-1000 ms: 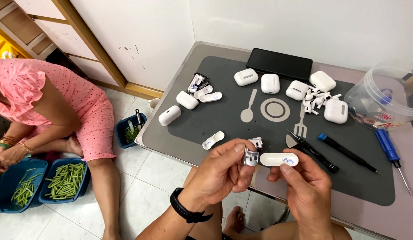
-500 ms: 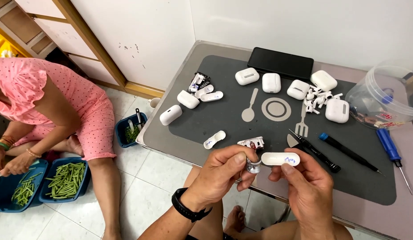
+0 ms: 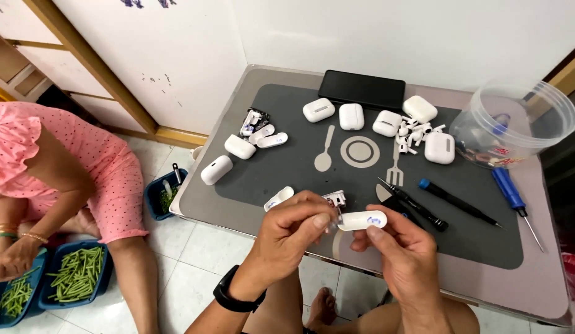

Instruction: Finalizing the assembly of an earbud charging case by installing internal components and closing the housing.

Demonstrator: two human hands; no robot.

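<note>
Hands (image 3: pixel 355 238) work over grey mat (image 3: pixel 287 167) on table (image 3: pixel 547 272) by white wall (image 3: pixel 393 31).

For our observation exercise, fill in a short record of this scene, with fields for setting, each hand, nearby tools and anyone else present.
Setting: small table with a grey mat
Left hand: pinches a small part against the white shell; black wristband
Right hand: holds the white shell by its end
On the mat: white earbud cases, loose earbuds, black phone
Tools: blue-handled screwdriver, black tweezers
Other: clear plastic tub; a person in pink sorting green beans
</note>
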